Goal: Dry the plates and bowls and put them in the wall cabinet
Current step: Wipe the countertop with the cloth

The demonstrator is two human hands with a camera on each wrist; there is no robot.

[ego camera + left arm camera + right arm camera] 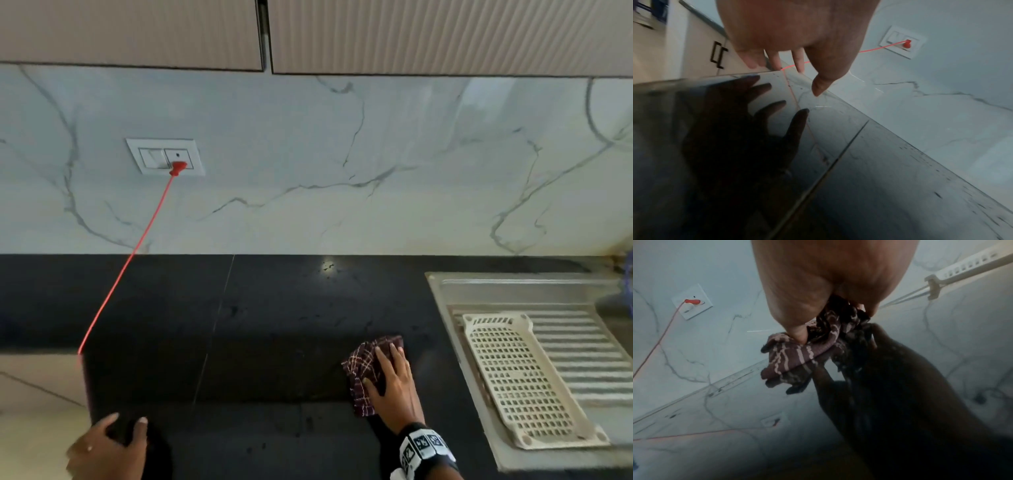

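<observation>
No plate or bowl shows in any view. A maroon checked cloth (363, 363) lies bunched on the black counter (257, 325), close to its front edge. My right hand (387, 373) lies over the cloth and grips it, fingers across the top and thumb tucked into a fold. From the right wrist, the cloth (797, 356) bunches up into my right hand (830, 316) under the thumb. My left hand (127, 419) hovers at the counter's front left corner, fingers loose, holding nothing; the left wrist view shows the left hand (793, 68) spread above the glossy surface. Both wall cabinet doors (137, 31) are closed.
A cream perforated tray (513, 370) lies with nothing on it on the steel sink drainboard (582, 342) at the right. A red plug (178, 168) sits in the wall socket, its red cord (130, 260) running down across the counter's left end.
</observation>
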